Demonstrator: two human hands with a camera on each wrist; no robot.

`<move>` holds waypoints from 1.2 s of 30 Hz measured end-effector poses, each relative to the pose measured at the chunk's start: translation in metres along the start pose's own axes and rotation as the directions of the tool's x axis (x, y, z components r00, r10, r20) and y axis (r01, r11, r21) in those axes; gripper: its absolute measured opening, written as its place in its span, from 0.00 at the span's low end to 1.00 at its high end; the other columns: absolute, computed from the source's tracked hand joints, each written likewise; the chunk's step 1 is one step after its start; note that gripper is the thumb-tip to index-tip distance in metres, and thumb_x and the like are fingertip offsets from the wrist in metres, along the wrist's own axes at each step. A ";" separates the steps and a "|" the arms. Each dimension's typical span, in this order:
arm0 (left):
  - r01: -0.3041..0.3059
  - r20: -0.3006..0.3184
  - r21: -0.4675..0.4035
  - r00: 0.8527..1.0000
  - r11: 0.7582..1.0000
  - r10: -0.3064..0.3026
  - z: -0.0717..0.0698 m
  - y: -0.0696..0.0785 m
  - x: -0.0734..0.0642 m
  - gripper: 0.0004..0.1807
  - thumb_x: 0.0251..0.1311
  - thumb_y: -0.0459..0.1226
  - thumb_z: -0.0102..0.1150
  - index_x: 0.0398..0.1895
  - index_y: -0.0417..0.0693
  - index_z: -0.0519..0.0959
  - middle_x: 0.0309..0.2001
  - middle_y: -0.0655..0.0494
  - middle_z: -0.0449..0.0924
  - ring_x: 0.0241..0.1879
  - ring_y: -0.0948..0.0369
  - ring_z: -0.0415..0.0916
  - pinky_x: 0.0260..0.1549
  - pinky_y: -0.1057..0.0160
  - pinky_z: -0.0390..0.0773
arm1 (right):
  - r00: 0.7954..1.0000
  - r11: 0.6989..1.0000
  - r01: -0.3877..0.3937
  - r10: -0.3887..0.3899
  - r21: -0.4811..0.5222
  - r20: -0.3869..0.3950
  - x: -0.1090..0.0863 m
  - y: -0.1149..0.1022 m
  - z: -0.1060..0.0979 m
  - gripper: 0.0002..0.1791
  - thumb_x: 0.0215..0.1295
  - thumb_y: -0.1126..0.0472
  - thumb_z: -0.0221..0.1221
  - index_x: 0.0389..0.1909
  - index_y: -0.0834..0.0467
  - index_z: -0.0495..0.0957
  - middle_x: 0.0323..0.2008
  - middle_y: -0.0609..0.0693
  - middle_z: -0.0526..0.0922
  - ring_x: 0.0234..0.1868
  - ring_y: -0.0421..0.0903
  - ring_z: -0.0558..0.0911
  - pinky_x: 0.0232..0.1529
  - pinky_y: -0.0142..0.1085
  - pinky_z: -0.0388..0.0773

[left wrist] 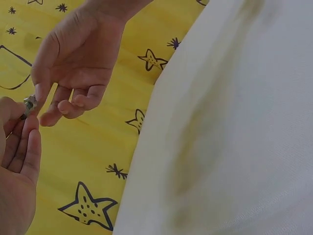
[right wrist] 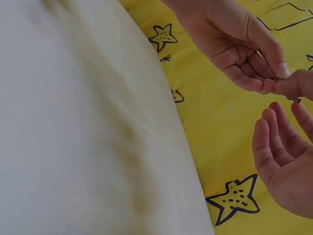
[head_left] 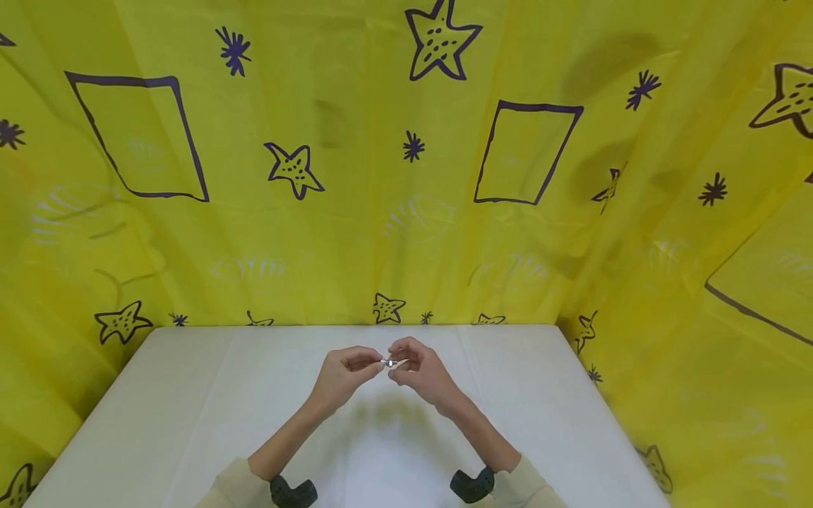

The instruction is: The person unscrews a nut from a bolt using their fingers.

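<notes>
A small silver metal bolt with what looks like a nut on it (head_left: 389, 363) is held above the white table, between the two hands. My left hand (head_left: 341, 377) pinches its left end between thumb and fingertips. My right hand (head_left: 425, 372) is at the other end, thumb below and index finger above, with a gap showing between them. In the left wrist view, the right thumb (left wrist: 43, 91) seems to touch the bolt's metal end (left wrist: 30, 102), while the other right fingers are spread loosely. In the right wrist view, the right thumb mostly hides the bolt (right wrist: 296, 100).
Beneath the hands lies the white tabletop (head_left: 254, 395), with their shadow on it. A yellow curtain (head_left: 356, 233) printed with stars and rectangles surrounds the table at the back and sides. Dark wrist devices (head_left: 473, 485) sit by both light sleeves (head_left: 527, 487).
</notes>
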State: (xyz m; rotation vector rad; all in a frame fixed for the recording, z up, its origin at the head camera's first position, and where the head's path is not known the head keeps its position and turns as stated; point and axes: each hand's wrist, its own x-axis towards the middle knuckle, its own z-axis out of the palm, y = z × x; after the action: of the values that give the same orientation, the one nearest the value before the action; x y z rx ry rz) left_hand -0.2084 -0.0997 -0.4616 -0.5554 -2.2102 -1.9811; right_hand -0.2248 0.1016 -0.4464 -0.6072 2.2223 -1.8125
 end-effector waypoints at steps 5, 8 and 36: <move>0.001 -0.002 0.001 1.000 1.000 -0.001 0.000 0.001 0.000 0.07 0.62 0.30 0.66 0.42 0.36 0.85 0.40 0.46 0.86 0.40 0.57 0.84 0.45 0.62 0.82 | 0.999 0.999 -0.032 0.032 -0.023 0.027 0.000 -0.002 -0.001 0.13 0.72 0.60 0.58 0.49 0.65 0.78 0.39 0.55 0.85 0.37 0.47 0.81 0.40 0.37 0.80; 0.013 -0.002 0.017 1.000 1.000 -0.013 0.001 0.002 0.000 0.07 0.63 0.29 0.65 0.42 0.35 0.84 0.40 0.46 0.86 0.40 0.57 0.84 0.45 0.63 0.82 | 0.999 0.998 -0.046 0.047 -0.044 0.014 0.001 -0.002 0.000 0.17 0.75 0.55 0.54 0.43 0.67 0.81 0.35 0.53 0.84 0.35 0.45 0.79 0.40 0.37 0.81; 0.040 -0.050 -0.002 0.998 0.999 -0.040 -0.004 0.006 0.001 0.06 0.61 0.31 0.67 0.40 0.37 0.85 0.38 0.47 0.86 0.39 0.57 0.83 0.44 0.62 0.82 | 0.998 0.998 0.010 -0.015 -0.062 -0.066 0.003 -0.006 0.003 0.14 0.71 0.54 0.61 0.45 0.61 0.81 0.37 0.52 0.84 0.37 0.48 0.80 0.38 0.38 0.80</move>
State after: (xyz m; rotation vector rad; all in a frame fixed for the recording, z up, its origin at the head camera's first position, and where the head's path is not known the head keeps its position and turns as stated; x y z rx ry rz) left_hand -0.2082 -0.1034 -0.4553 -0.4597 -2.2073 -1.9929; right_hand -0.2253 0.0970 -0.4408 -0.5819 2.3297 -1.8016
